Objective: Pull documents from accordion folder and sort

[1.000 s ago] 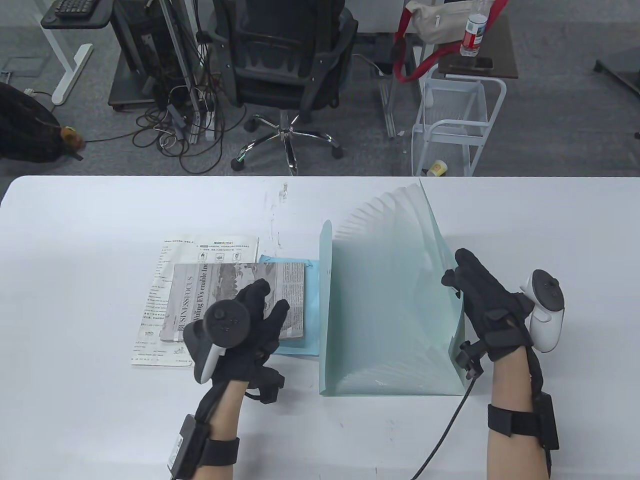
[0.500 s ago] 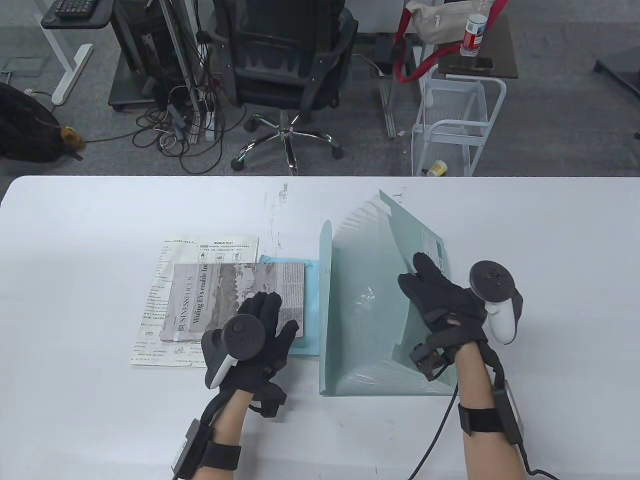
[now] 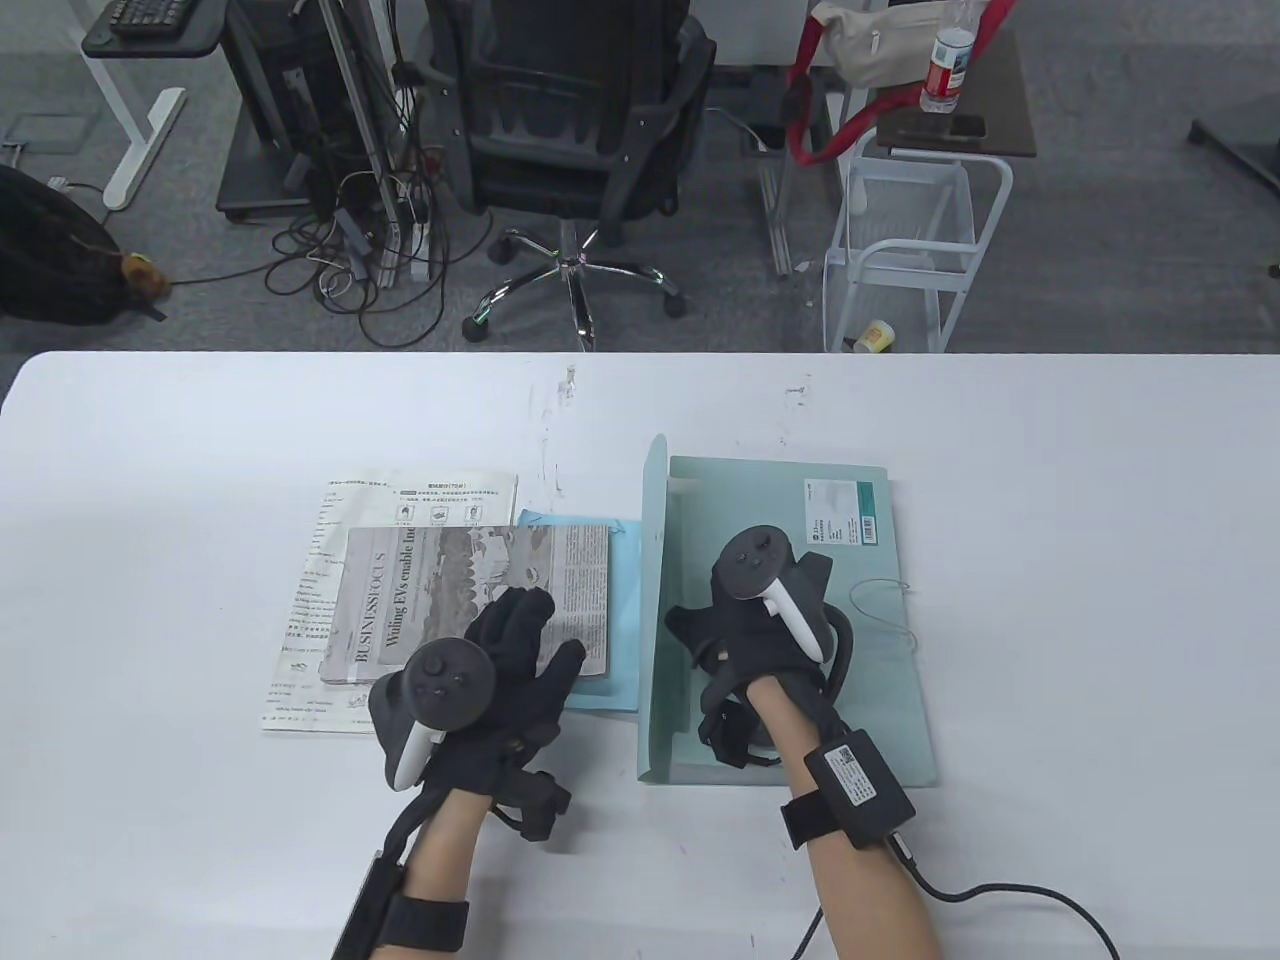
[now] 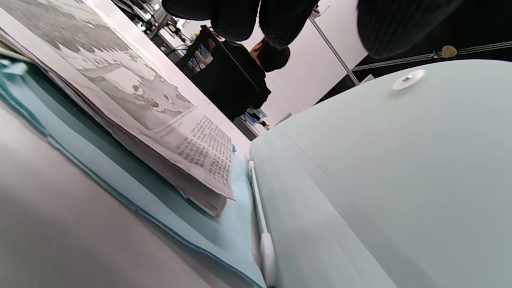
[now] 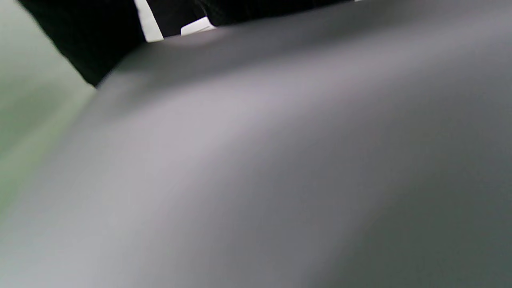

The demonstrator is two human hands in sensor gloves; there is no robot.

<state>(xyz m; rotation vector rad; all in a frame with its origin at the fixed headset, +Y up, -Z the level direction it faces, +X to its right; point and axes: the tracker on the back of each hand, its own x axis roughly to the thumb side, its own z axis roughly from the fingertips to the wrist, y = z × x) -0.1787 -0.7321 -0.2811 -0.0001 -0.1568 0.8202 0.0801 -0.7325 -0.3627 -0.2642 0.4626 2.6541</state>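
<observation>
Accordion folder (image 3: pixel 880 640): flat, long axis running away from us, under our right hand (image 3: pixel 745 625) pressing palm-down. Left hand (image 3: pixel 500 670) spread loosely over newspaper (image 3: pixel 450 580) stack, holding nothing.

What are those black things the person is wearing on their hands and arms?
Black fabric gloves cover the left hand and right hand. A dark-topped, white-handled tracker is strapped behind each. Bare forearms carry black straps with small boxes, and a black cable trails from the right.
</observation>
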